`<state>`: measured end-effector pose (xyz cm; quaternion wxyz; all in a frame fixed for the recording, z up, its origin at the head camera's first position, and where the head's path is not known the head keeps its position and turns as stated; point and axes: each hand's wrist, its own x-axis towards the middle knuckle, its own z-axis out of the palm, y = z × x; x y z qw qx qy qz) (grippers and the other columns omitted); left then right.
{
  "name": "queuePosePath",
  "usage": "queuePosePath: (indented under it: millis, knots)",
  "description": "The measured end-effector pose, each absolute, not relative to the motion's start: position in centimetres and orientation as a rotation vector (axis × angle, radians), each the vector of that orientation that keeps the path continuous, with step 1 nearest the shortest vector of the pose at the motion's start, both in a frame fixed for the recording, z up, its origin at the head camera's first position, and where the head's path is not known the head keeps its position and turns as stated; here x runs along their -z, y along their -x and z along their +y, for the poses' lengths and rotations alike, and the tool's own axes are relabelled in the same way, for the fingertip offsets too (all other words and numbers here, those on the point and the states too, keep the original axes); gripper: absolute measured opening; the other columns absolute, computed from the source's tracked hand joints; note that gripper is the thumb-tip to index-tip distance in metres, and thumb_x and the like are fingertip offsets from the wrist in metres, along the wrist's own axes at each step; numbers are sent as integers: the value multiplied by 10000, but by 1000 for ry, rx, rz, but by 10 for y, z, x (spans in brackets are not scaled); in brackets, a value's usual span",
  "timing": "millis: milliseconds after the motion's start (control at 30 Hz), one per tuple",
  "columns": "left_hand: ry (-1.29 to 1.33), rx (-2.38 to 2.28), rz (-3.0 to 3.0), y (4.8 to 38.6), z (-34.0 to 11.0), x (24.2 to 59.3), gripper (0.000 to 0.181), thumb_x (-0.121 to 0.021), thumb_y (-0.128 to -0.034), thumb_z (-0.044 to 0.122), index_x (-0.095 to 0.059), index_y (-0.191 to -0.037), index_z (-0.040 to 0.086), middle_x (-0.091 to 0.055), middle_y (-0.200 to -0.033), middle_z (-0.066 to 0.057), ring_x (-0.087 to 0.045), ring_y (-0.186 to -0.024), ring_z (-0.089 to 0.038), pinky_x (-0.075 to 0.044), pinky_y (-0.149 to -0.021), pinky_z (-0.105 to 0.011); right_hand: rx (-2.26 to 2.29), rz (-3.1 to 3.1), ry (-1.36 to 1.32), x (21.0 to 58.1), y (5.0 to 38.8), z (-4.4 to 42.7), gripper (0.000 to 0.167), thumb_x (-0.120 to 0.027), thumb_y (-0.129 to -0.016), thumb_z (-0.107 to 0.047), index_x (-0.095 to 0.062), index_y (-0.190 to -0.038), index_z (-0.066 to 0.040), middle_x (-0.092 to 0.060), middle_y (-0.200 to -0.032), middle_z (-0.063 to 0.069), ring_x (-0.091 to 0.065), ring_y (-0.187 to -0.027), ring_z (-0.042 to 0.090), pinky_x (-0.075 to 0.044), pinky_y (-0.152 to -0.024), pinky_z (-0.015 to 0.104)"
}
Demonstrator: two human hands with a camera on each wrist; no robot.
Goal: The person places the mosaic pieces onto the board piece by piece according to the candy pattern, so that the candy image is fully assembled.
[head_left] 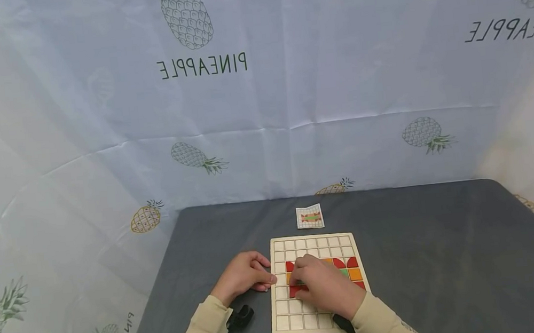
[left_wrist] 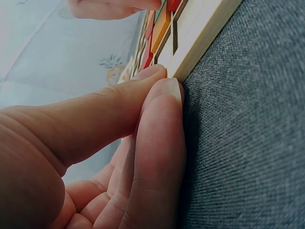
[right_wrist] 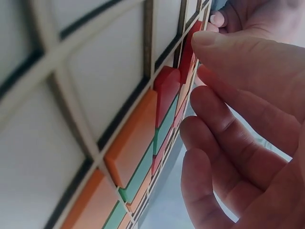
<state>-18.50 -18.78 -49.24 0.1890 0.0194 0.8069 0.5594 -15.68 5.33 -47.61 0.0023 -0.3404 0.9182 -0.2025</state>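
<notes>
A light wooden grid board (head_left: 289, 322) lies on the table with red, orange and green tiles in its middle rows. At the board's left edge, my left hand (head_left: 246, 275) pinches the rim between thumb and forefinger, seen close up in the left wrist view. My right hand (head_left: 324, 284) reaches over the tiles and hides several of them. In the right wrist view, its thumb and forefinger are at a red tile (right_wrist: 188, 55) near the left end of the pattern, while the other fingers hang loosely bent. An orange tile (right_wrist: 133, 143) sits in its square nearer that camera.
Behind the board lies a small paper card (head_left: 309, 217) with a printed coloured grid pattern. The dark grey tabletop (head_left: 430, 258) stretches to the right. A white curtain (head_left: 288, 89) with pineapple prints hangs behind the table and along its sides.
</notes>
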Motion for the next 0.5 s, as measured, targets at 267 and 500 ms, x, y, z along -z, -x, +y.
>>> queuePosePath:
  millis: [267,500]
  knots:
    - [-63,-1581,2251,187,-188,495,401,-930,-828,75,-676,-1117,-38,-760,-847,-115,-757,-663,-143,-677,-628,-329,591,2925,1079,478,158,50,100,-887,-888,-155,-802,-893,-209,-595,-828,-123,-485,-798,46,-511,-672,204]
    - [-56,-1566,2266,186,-191,495,401,-927,-838,94,-674,-1122,-34,-756,-854,-116,-762,-672,-159,-682,-645,-341,657,2921,1040,462,159,63,114,-900,-890,-201,-828,-976,-180,-670,-909,-79,-553,-858,70,-558,-715,248]
